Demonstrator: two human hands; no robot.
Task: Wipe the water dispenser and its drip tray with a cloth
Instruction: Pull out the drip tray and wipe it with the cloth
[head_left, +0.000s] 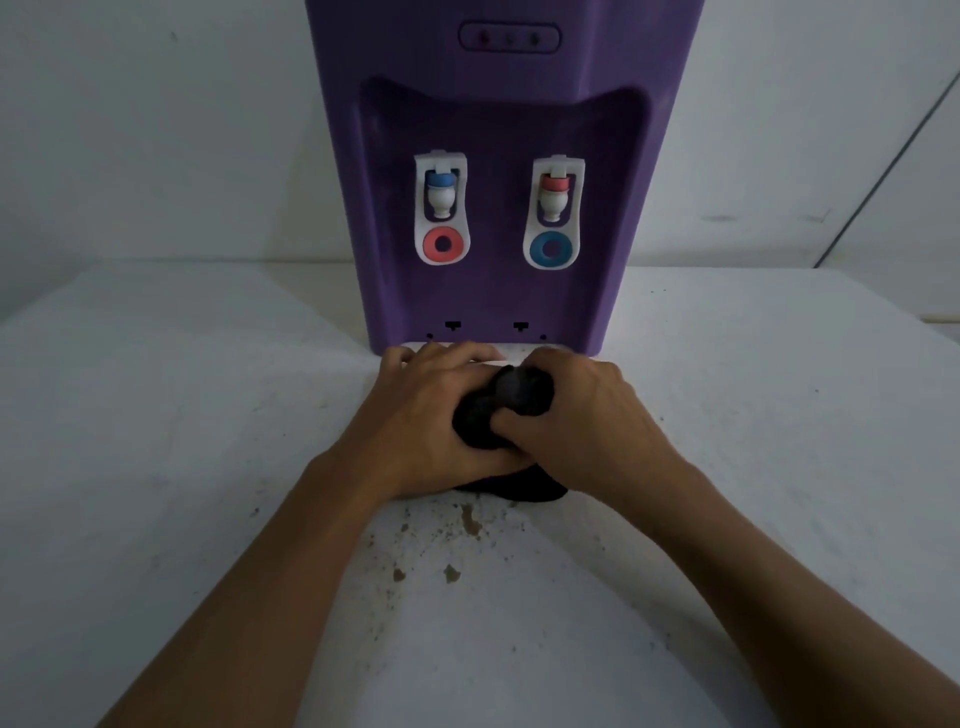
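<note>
Water dispenser (498, 171): purple body, upright at the back of a white table (156, 441), two taps in the recess, one with a blue cap (440, 181) and one with a red cap (556, 183). At its foot a pale strip (511, 352) shows just beyond the hands; probably the drip tray or its slot, but it is too covered to tell.

Cloth (511, 410): dark, bunched between both hands directly in front of the dispenser base, with a lower fold resting on the table.

Right hand (576, 410): fingers curled round the upper wad, thumb pinching into it.

Left hand (436, 415): lies over the cloth's left side, fingers spread toward the base. Whether it grips the cloth or only presses it cannot be told.

Judgement: the cloth is being gathered into a compact pad so it fits the narrow tray area. Brown specks and stains (452, 571) lie on the table nearer the person.
</note>
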